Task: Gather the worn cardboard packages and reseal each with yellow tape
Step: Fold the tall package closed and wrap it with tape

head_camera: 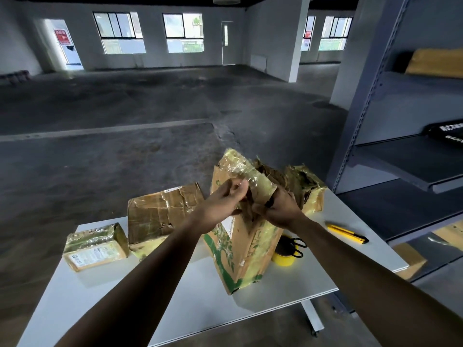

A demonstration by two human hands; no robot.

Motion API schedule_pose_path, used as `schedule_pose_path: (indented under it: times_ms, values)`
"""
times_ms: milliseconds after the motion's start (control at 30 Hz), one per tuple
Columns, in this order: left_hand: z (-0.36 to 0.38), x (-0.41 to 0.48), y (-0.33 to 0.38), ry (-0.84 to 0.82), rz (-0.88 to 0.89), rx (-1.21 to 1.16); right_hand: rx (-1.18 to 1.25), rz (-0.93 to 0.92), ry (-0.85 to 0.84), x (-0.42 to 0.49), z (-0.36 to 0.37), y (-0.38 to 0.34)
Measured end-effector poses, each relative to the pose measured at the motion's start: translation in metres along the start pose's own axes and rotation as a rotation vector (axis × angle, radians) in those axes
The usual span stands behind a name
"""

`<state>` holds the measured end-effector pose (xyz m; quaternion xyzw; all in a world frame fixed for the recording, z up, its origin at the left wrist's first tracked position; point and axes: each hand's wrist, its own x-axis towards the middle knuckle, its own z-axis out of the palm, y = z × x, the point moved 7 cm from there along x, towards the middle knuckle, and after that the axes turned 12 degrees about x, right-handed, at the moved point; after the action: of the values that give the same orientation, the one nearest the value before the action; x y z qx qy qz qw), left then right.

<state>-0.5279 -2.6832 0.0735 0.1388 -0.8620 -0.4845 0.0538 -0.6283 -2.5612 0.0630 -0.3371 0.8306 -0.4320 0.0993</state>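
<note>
Bare concrete room, grey shelving (411,161) at 3 o'clock, white counter (288,289) before me. I hold the tall green-printed package (240,251) upright at its centre. My left hand (220,200) pinches the taped top flap and my right hand (280,211) grips the torn cardboard beside it. The yellow tape roll (283,257) sits against the package at 4 o'clock, with black scissors (298,246) just beside it. A small package (95,246) lies at 9 o'clock, a crumpled package (160,214) at 10 and a torn package (309,191) at 1.
</note>
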Motion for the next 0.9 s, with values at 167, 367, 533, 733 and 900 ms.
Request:
schedule_pose_path:
  times_ms: [167,367,533,733,900]
  values:
    - [-0.004,0.004,-0.008,0.047,0.186,0.471,0.268,-0.039,0.052,0.01,-0.005,0.002]
    - [-0.002,0.018,-0.016,0.062,0.33,0.797,0.147,-0.029,0.027,0.014,-0.005,0.017]
    - [-0.003,0.022,-0.017,0.038,0.367,0.801,0.022,0.061,-0.156,0.003,0.004,0.015]
    - [-0.01,0.014,-0.03,0.137,0.017,0.495,-0.151,0.077,-0.168,-0.009,0.008,-0.004]
    - [0.002,0.017,-0.036,-0.007,0.015,0.292,-0.126,0.104,-0.012,-0.008,-0.001,-0.005]
